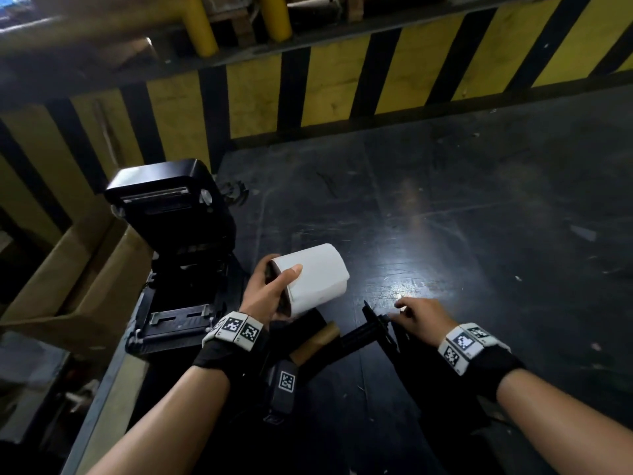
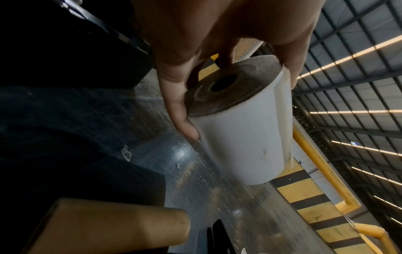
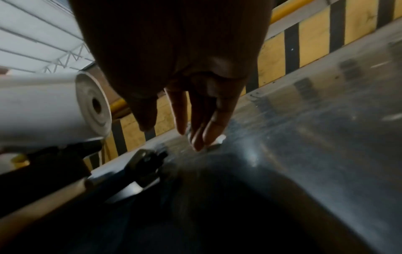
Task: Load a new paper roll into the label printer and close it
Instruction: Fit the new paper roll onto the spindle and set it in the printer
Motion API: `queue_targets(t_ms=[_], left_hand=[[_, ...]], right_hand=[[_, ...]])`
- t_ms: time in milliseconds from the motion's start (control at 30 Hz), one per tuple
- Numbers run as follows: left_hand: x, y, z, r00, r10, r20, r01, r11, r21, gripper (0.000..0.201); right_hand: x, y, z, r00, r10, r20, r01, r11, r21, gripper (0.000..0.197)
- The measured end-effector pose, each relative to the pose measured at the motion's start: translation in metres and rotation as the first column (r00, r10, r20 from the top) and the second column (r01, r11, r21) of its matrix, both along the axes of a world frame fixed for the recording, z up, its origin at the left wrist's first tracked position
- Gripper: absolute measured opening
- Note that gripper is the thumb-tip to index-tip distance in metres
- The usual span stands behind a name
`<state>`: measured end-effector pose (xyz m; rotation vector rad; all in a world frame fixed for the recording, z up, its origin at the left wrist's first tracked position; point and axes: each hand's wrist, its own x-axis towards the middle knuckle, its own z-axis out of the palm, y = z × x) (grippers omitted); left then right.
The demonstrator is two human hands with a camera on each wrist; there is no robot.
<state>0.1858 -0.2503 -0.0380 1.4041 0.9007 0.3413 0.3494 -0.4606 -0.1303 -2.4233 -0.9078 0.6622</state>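
My left hand (image 1: 274, 286) grips a white paper roll (image 1: 317, 279) above the dark table, thumb on top and fingers round its near end. The left wrist view shows the paper roll (image 2: 241, 137) with its dark end face and core hole toward the camera. The black label printer (image 1: 178, 255) stands open at the left, lid tilted back and its bay bare. My right hand (image 1: 416, 315) hovers with fingers extended over the end of a black spindle holder (image 1: 371, 329) lying on the table; it holds nothing. The fingers (image 3: 197, 123) hang straight just above the surface.
An empty brown cardboard core (image 1: 317, 341) lies by the spindle near my left wrist. A cardboard box (image 1: 78, 289) sits left of the printer. A yellow-and-black striped barrier (image 1: 342, 87) runs along the back of the dark table (image 1: 462, 217).
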Motion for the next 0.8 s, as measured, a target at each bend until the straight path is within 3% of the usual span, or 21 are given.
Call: queue_targets(t_ms=[100, 300, 433, 567, 800], left_hand=[[-0.007, -0.001, 0.004, 1.000, 0.002, 0.001, -0.002, 0.999, 0.033, 0.041], [-0.020, 0.005, 0.006, 1.000, 0.006, -0.022, -0.004, 0.996, 0.092, 0.048], [-0.022, 0.003, 0.008, 1.000, 0.006, 0.000, -0.006, 0.997, 0.077, 0.041], [-0.017, 0.001, 0.009, 0.999, -0.033, 0.014, 0.032, 0.997, 0.071, 0.037], [-0.005, 0.000, 0.018, 0.994, -0.081, 0.072, 0.073, 0.992, 0.101, 0.051]], right_hand=[[-0.011, 0.009, -0.006, 1.000, 0.005, -0.025, -0.007, 0.999, -0.041, 0.047], [-0.022, 0.017, -0.005, 0.997, -0.050, -0.062, 0.053, 0.998, 0.043, 0.041], [-0.025, 0.017, -0.004, 0.993, -0.055, -0.103, 0.060, 0.997, 0.050, 0.034], [-0.019, 0.003, -0.001, 0.984, -0.159, -0.078, 0.164, 0.984, 0.064, 0.024], [-0.001, -0.029, 0.046, 0.952, -0.305, -0.004, 0.295, 0.919, 0.260, 0.026]])
